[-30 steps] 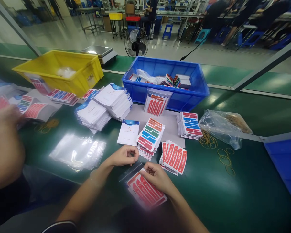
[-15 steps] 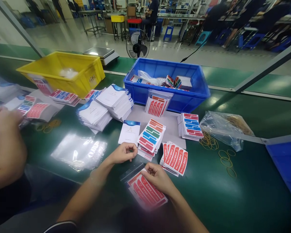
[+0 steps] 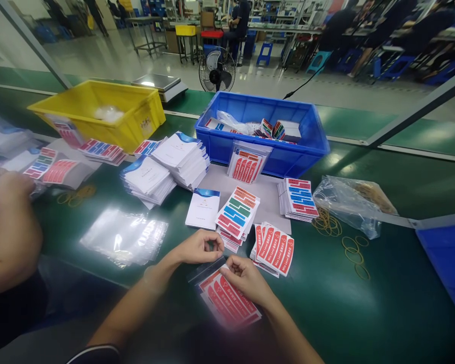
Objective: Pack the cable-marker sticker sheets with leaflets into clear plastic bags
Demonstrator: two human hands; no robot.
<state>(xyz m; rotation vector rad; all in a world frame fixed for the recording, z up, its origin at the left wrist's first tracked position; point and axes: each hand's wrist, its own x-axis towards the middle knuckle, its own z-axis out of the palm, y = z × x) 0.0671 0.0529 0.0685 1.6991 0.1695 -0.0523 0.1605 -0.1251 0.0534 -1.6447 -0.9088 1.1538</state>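
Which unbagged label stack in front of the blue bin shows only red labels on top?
The Max Level stack just beyond the right hand. The four-colour stack left of it adds orange, green and blue; the red-and-blue stack farther right adds blue.

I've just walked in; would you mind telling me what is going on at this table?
A person's right hand grips a clear bag with red-printed sheets inside, at the green table. The left hand is curled by the bag's upper edge; whether it touches the bag is unclear. Beyond lie stacks of printed sheets and white booklets, with a blue bin further back. A co-worker's hand shows at the left.
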